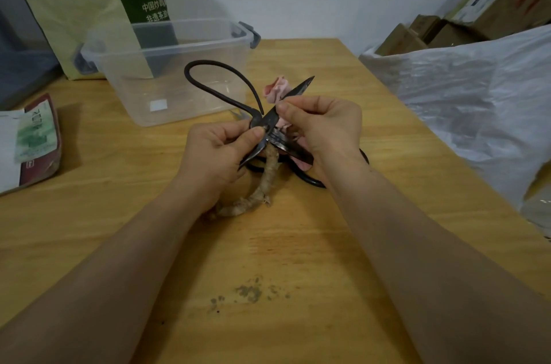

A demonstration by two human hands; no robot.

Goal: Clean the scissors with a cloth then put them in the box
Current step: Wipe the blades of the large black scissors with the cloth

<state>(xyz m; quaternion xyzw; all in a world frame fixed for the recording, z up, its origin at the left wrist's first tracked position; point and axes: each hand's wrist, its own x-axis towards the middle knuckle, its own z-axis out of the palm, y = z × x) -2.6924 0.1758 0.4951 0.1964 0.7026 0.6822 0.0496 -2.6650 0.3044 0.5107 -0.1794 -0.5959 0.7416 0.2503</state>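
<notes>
My left hand [217, 152] grips the scissors [268, 120]. My right hand [325, 128] pinches the cloth [278, 89] on them. The open box [128, 86] sits behind the scissors.

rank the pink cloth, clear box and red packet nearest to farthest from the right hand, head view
1. pink cloth, pinched in the right hand against the scissors blade.
2. clear box, ahead and left, beyond the left hand.
3. red packet, far left.

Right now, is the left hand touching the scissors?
Touching. Head view: the left hand pinches the scissors near the pivot, thumb pressed on the metal.
</notes>
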